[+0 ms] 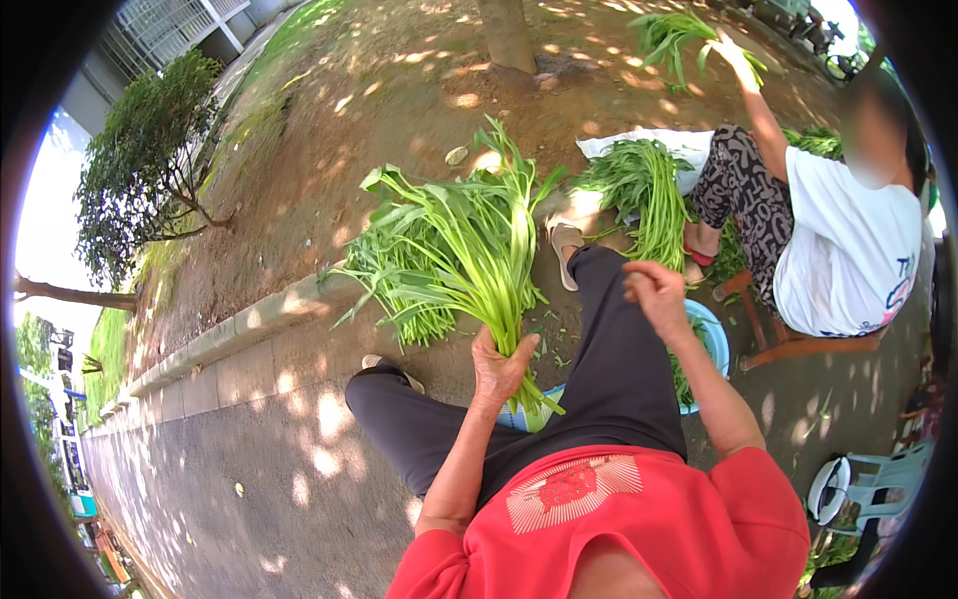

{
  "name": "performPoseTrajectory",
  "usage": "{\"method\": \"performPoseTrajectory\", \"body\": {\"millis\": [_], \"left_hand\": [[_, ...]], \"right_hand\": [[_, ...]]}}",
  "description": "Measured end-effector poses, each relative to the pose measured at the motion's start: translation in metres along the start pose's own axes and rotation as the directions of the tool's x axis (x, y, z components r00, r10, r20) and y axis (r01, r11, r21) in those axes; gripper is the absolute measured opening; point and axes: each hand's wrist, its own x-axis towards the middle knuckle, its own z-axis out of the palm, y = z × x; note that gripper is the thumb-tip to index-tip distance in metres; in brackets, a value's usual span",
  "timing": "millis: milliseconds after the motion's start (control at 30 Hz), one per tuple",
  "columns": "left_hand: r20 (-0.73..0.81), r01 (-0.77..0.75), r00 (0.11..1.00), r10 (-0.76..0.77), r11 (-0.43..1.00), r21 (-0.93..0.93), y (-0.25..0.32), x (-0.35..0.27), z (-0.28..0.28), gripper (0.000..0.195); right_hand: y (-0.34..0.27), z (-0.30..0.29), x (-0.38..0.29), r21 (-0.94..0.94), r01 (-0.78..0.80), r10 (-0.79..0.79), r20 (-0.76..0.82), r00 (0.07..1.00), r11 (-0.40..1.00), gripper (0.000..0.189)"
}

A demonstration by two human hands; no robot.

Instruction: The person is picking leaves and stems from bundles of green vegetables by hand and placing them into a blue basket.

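Observation:
My left hand grips the lower stems of a bunch of leafy greens, which look like water spinach; their leafy tops fan up and away from me. Above my right thigh, my right hand hovers with its fingers curled in and nothing visible in them. Behind the held bunch, a pile of the same greens lies on the ground by the kerb. Partly hidden by the stems and my leg is a blue-and-white container. A light-blue basin with greens in it stands beside my right leg.
To the right, a person on a low wooden stool raises a bunch of greens. Another heap of greens rests partly on a white sack. A stone kerb borders the soil; a plastic chair stands lower right.

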Motion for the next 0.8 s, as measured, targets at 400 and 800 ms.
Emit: {"method": "performPoseTrajectory", "body": {"millis": [400, 800], "left_hand": [[0.020, 0.140, 0.990, -0.139, 0.988, -0.064, -0.016, -0.019, -0.019, 0.016], [0.108, 0.273, 0.962, -0.251, 0.896, -0.351, -0.019, -0.016, -0.023, 0.030]], "right_hand": [[-0.023, 0.144, -0.007, -0.070, 0.153, -0.125, 0.306, 0.944, 0.986, 0.032], [0.002, 0.136, -0.026, 0.566, -0.276, 0.131, 0.283, 0.950, 0.777, 0.009]]}}
